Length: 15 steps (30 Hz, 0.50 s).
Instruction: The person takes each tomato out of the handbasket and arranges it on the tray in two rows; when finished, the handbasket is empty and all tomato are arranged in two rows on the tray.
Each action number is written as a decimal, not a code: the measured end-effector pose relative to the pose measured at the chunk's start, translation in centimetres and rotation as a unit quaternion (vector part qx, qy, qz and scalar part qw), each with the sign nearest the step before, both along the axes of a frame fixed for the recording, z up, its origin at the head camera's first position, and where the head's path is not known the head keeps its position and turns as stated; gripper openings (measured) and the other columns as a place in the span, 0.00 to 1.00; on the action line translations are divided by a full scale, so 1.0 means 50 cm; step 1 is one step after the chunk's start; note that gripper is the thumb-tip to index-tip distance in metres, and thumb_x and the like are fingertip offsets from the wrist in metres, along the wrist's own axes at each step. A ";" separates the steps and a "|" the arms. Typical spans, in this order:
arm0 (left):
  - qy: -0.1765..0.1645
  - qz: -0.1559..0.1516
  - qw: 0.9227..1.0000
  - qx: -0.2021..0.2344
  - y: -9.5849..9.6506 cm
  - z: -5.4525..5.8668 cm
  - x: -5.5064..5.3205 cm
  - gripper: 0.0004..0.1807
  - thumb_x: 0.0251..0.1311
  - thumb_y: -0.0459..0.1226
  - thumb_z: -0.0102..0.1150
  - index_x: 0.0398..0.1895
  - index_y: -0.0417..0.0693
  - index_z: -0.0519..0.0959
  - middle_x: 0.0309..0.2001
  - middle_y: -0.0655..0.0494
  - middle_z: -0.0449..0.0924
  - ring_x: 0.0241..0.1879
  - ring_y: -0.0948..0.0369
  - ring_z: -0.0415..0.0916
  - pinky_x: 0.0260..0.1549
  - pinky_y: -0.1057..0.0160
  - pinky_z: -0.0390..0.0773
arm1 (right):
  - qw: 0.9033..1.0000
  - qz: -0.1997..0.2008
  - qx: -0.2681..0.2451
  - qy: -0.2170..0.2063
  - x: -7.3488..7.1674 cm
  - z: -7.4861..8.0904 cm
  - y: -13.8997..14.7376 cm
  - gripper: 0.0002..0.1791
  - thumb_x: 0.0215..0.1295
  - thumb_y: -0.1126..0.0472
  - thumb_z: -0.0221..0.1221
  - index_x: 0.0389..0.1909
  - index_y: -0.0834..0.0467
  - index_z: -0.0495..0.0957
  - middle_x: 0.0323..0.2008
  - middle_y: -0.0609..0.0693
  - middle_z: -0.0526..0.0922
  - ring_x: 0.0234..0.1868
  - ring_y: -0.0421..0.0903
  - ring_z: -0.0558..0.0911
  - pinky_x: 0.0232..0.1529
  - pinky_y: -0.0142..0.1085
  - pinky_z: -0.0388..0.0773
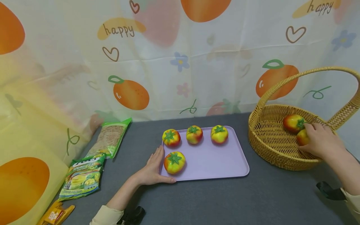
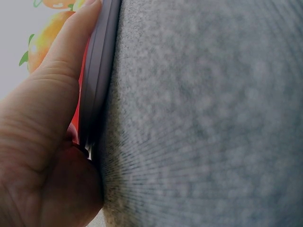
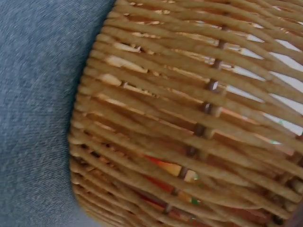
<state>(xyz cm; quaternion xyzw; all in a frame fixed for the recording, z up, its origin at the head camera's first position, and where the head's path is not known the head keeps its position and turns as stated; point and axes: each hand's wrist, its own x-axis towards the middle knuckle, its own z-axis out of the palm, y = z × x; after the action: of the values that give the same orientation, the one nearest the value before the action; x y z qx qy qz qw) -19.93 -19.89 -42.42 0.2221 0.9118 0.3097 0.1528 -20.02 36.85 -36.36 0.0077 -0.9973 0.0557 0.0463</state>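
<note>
My left hand [image 1: 152, 170] rests at the near left corner of a lilac tray [image 1: 211, 162], its straight fingers along the left side and the thumb by the front edge. In the left wrist view the thumb [image 2: 52, 85] lies beside the tray's rim [image 2: 98, 71]. Several red-and-yellow persimmons with green leafy tops sit on the tray, the closest to that hand being one persimmon [image 1: 174, 162]. Inside a wicker basket [image 1: 277, 134], my right hand [image 1: 323, 140] holds a persimmon [image 1: 302, 137] between thumb and fingers, partly hidden by the hand. Another persimmon [image 1: 293, 123] lies against it.
At the left lie a green-edged bag [image 1: 111, 137], a green snack packet [image 1: 82, 178] and a yellow wrapper [image 1: 56, 214]. The basket's tall handle [image 1: 306, 72] arches above the right hand. A fruit-print cloth [image 1: 168, 78] hangs behind the dark grey table [image 1: 213, 200].
</note>
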 end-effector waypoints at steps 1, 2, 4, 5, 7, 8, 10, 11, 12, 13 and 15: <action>0.001 0.000 1.000 0.000 0.000 0.000 0.000 0.70 0.47 0.60 0.70 0.77 0.40 0.31 0.77 0.41 0.24 0.75 0.47 0.24 0.68 0.40 0.27 | 1.000 -0.001 0.002 -0.002 -0.001 -0.002 0.003 0.48 0.44 0.57 0.75 0.56 0.81 0.59 0.49 0.80 0.61 0.49 0.79 0.62 0.46 0.69 0.62; 0.000 0.000 1.000 0.000 0.000 0.001 0.001 0.70 0.47 0.60 0.70 0.77 0.40 0.31 0.77 0.41 0.24 0.75 0.47 0.24 0.68 0.40 0.27 | 1.000 -0.002 0.005 -0.005 -0.002 -0.004 0.006 0.49 0.43 0.57 0.75 0.56 0.81 0.58 0.49 0.80 0.61 0.49 0.80 0.62 0.47 0.69 0.62; 0.000 0.000 1.000 -0.001 0.000 0.001 0.001 0.70 0.47 0.61 0.70 0.77 0.40 0.31 0.77 0.41 0.24 0.75 0.47 0.23 0.68 0.40 0.27 | 1.000 -0.004 0.009 -0.011 -0.006 -0.011 0.012 0.50 0.42 0.56 0.76 0.57 0.81 0.58 0.49 0.81 0.61 0.50 0.80 0.62 0.49 0.70 0.61; 0.001 0.000 1.000 -0.002 0.000 0.001 0.001 0.70 0.47 0.61 0.70 0.77 0.39 0.31 0.77 0.41 0.24 0.75 0.47 0.23 0.68 0.41 0.27 | 1.000 -0.003 0.010 -0.016 -0.007 -0.013 0.015 0.51 0.42 0.55 0.76 0.57 0.81 0.58 0.49 0.81 0.61 0.50 0.79 0.62 0.49 0.69 0.61; 0.001 -0.001 1.000 -0.003 0.000 0.002 0.002 0.70 0.47 0.61 0.70 0.77 0.39 0.31 0.77 0.40 0.24 0.75 0.47 0.23 0.68 0.41 0.28 | 1.000 -0.004 0.016 -0.021 -0.010 -0.015 0.018 0.51 0.42 0.56 0.76 0.57 0.82 0.58 0.49 0.81 0.61 0.50 0.79 0.63 0.48 0.69 0.62; 0.002 -0.001 1.000 -0.004 0.000 0.002 0.002 0.70 0.47 0.61 0.70 0.77 0.39 0.31 0.77 0.40 0.24 0.75 0.47 0.23 0.68 0.41 0.28 | 1.000 -0.005 0.019 -0.024 -0.011 -0.016 0.019 0.51 0.42 0.56 0.76 0.56 0.82 0.58 0.49 0.81 0.62 0.50 0.79 0.63 0.47 0.68 0.63; 0.001 -0.001 1.000 -0.004 0.000 0.003 0.002 0.70 0.48 0.60 0.70 0.77 0.39 0.31 0.77 0.40 0.24 0.75 0.47 0.23 0.68 0.41 0.28 | 0.999 -0.009 0.023 -0.030 -0.012 -0.017 0.020 0.51 0.43 0.56 0.76 0.56 0.82 0.58 0.49 0.81 0.62 0.50 0.78 0.64 0.46 0.68 0.65; 0.001 -0.001 1.000 -0.004 0.000 0.003 0.001 0.70 0.48 0.60 0.70 0.77 0.39 0.31 0.77 0.40 0.24 0.75 0.47 0.23 0.68 0.41 0.28 | 0.999 -0.011 0.024 -0.033 -0.013 -0.017 0.020 0.51 0.43 0.56 0.76 0.56 0.83 0.57 0.48 0.81 0.62 0.50 0.78 0.64 0.45 0.67 0.65; 0.001 -0.001 1.000 -0.005 0.000 0.003 0.001 0.70 0.48 0.60 0.70 0.77 0.39 0.31 0.77 0.40 0.24 0.75 0.47 0.23 0.68 0.41 0.28 | 0.999 -0.014 0.026 -0.034 -0.014 -0.017 0.021 0.50 0.43 0.56 0.76 0.56 0.83 0.58 0.48 0.81 0.63 0.50 0.78 0.64 0.45 0.67 0.66; 0.000 0.000 1.000 -0.005 0.000 0.003 0.001 0.70 0.48 0.60 0.70 0.77 0.39 0.31 0.77 0.40 0.24 0.75 0.47 0.23 0.68 0.41 0.28 | 0.999 -0.017 0.027 -0.038 -0.015 -0.017 0.021 0.50 0.43 0.56 0.75 0.56 0.83 0.57 0.48 0.81 0.63 0.50 0.78 0.64 0.45 0.67 0.66; -0.002 0.001 1.000 -0.005 0.000 0.003 0.001 0.70 0.48 0.60 0.70 0.77 0.39 0.31 0.77 0.41 0.24 0.75 0.47 0.23 0.68 0.42 0.28 | 0.998 -0.020 0.031 -0.044 -0.016 -0.018 0.021 0.50 0.44 0.56 0.75 0.56 0.84 0.57 0.48 0.81 0.63 0.50 0.78 0.65 0.45 0.67 0.66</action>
<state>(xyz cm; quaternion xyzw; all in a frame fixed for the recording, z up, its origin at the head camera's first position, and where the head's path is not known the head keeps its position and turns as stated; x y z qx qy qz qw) -19.87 -19.89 -42.25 0.2195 0.9134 0.3058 0.1551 -20.83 37.89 -37.24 -0.0135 -0.9996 0.0239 0.0035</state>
